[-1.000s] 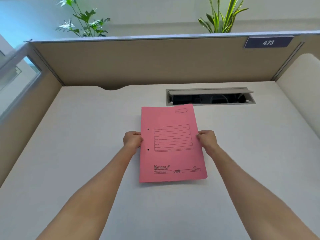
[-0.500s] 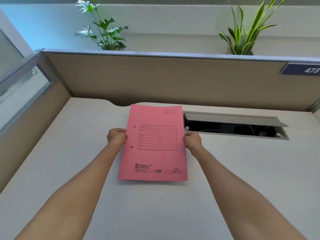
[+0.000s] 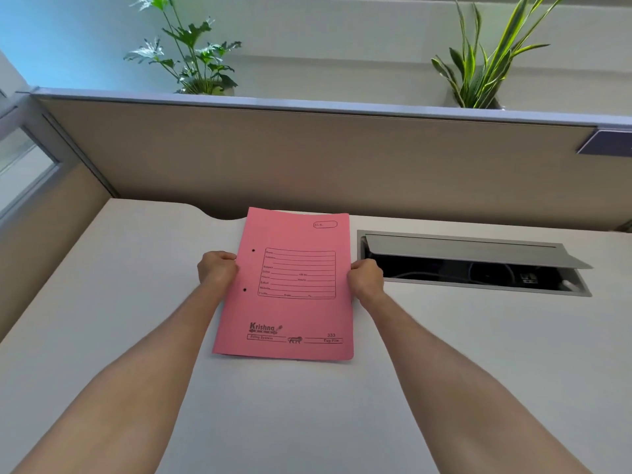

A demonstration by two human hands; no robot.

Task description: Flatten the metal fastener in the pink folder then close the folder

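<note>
Folder: pink folder (image 3: 287,289) lies closed at the centre of the frame, front cover up, with printed form lines, the word "Krishna" near its lower edge and two punched holes along its left side.
Fastener: not visible, since the cover is shut over it.
Left hand: left hand (image 3: 216,270) curls around the folder's left edge, beside the two holes, fingers (image 3: 224,257) clamped on the card.
Right hand: right hand (image 3: 366,278) grips the right edge at about the same height, fingers (image 3: 359,265) wrapped onto the cover.
Worktop: pale worktop (image 3: 136,302) carries the folder; whether its far end is lifted off the surface cannot be told.
Cable hatch: grey cable hatch (image 3: 472,265) sits right of the folder, lid propped open, dark wires inside.
Partition: beige partition (image 3: 325,159) runs across the frame behind the worktop.
Plants: leafy plant (image 3: 186,56) at upper left and a spiky plant (image 3: 485,63) at upper right stand beyond the partition.
</note>
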